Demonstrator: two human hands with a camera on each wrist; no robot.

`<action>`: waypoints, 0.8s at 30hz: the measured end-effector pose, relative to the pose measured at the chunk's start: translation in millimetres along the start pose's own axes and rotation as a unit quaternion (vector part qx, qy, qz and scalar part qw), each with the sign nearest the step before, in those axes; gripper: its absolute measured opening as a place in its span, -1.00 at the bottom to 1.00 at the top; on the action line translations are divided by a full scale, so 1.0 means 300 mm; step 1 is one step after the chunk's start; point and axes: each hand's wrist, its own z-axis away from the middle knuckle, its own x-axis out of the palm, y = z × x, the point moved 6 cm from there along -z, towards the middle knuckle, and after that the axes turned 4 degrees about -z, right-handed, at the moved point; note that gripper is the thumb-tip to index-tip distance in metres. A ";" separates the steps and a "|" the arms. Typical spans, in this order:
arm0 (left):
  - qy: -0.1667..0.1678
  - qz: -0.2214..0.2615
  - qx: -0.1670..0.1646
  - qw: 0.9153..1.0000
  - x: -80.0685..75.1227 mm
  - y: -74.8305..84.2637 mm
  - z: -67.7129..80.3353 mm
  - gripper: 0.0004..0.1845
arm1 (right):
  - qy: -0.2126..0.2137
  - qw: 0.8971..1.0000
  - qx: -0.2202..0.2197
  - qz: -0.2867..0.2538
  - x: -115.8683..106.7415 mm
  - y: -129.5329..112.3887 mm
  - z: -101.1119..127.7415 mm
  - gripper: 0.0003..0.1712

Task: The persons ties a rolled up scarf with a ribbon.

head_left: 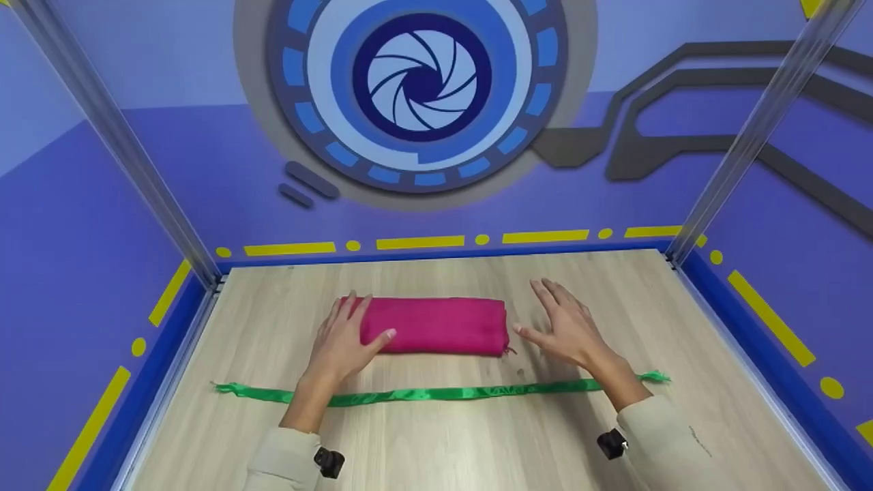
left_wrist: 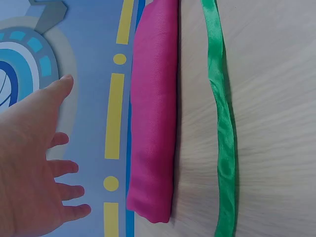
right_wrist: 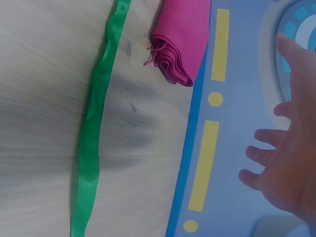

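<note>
Folded magenta cloth roll (head_left: 434,325) on the light wood-grain table (head_left: 436,436), a hand at each end.

Long green satin ribbon (head_left: 436,393) lies flat between the roll and the person, running left to right under both forearms; blue wall with yellow dashes behind. Left hand (head_left: 343,341): fingers straight, grip released, resting over the roll's left end, thumb along its near edge. Right hand (head_left: 566,329): grip released, fingers spread, just beside the layered right end, holding nothing. Roll's long axis runs left-right, parallel to the ribbon.

Green ribbon (left_wrist: 224,128) ends beyond both wrist views' edges
</note>
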 end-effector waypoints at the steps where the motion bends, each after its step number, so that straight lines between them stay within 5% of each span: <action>1: 0.004 0.002 0.000 1.000 0.002 -0.004 0.000 -0.01 | 0.001 1.000 0.000 -0.003 0.004 -0.001 -0.002 0.13; 18: 0.039 0.066 -0.054 0.996 0.080 -0.130 0.002 -0.07 | -0.017 0.997 0.051 -0.063 0.101 -0.016 -0.033 0.22; 24: 0.023 0.082 -0.083 0.993 0.094 -0.169 -0.014 -0.06 | -0.021 0.992 0.081 -0.099 0.138 -0.011 -0.047 0.27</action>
